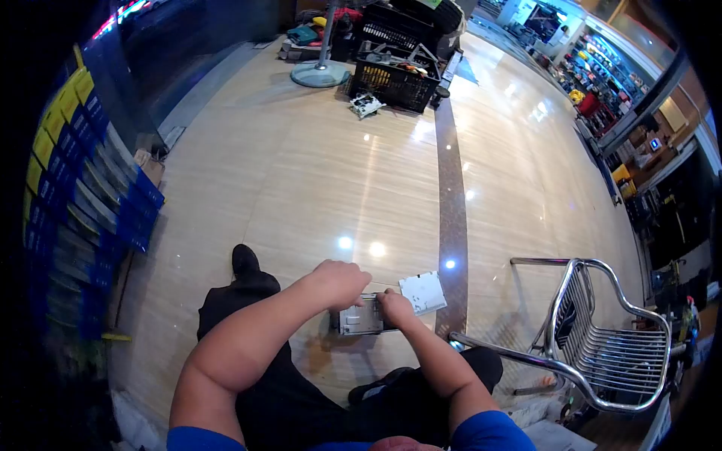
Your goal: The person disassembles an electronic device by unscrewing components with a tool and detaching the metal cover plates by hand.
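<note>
A small silver metal box (359, 320), perhaps an electronic device's casing, is low in front of me between my legs. My left hand (342, 284) is closed above its far edge, the fingers curled downward; whatever is in them is hidden by the hand. Gripping the box's far right corner is my right hand (395, 309), its fingers bent over the rim. Just beyond my right hand, a flat white metal plate (423, 292) with dark notches lies on the floor.
A chrome chair (602, 353) stands close on my right. Blue and yellow boxes (83, 173) line the left. Farther ahead are a black crate (395, 79) full of parts, a round stand base (320, 74) and a small white-and-black piece (365, 105) on the glossy tiled floor (301, 173).
</note>
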`<state>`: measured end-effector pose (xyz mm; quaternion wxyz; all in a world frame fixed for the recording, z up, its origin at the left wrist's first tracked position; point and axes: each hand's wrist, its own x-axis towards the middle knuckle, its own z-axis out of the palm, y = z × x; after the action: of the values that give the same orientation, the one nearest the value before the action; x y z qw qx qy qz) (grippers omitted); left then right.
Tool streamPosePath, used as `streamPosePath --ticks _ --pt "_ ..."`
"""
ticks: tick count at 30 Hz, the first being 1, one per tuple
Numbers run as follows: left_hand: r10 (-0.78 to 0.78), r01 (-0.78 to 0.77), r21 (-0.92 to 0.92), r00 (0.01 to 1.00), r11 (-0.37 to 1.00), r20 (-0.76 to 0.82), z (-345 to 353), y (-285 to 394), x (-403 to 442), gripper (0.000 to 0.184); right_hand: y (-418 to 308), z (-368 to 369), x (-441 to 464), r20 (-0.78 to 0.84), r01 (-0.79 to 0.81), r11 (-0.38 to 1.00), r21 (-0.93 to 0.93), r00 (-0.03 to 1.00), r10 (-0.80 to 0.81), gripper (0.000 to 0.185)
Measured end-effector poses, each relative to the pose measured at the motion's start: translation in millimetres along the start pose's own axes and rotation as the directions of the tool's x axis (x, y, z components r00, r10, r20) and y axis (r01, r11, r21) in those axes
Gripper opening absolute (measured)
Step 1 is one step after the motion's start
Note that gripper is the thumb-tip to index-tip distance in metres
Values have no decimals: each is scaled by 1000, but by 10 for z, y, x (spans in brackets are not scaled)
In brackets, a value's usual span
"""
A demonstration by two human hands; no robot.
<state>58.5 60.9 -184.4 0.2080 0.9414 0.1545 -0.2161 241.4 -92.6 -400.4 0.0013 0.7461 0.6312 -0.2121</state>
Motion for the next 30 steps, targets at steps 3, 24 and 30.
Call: streamPosePath --ticks 3,24,30 --pt "0 0 3 1000 1000 -9 7 -7 -11 45 -49 -74 -22 -14 -19 1000 23 1000 19 21" --pt "-39 39 2 997 999 62 -72 52 8 53 -20 -107 -26 -28 -30 1000 -1 999 30 19" --pt "-39 39 4 997 999 72 -77 56 4 54 -32 -289 -62 37 -23 1000 20 999 22 18"
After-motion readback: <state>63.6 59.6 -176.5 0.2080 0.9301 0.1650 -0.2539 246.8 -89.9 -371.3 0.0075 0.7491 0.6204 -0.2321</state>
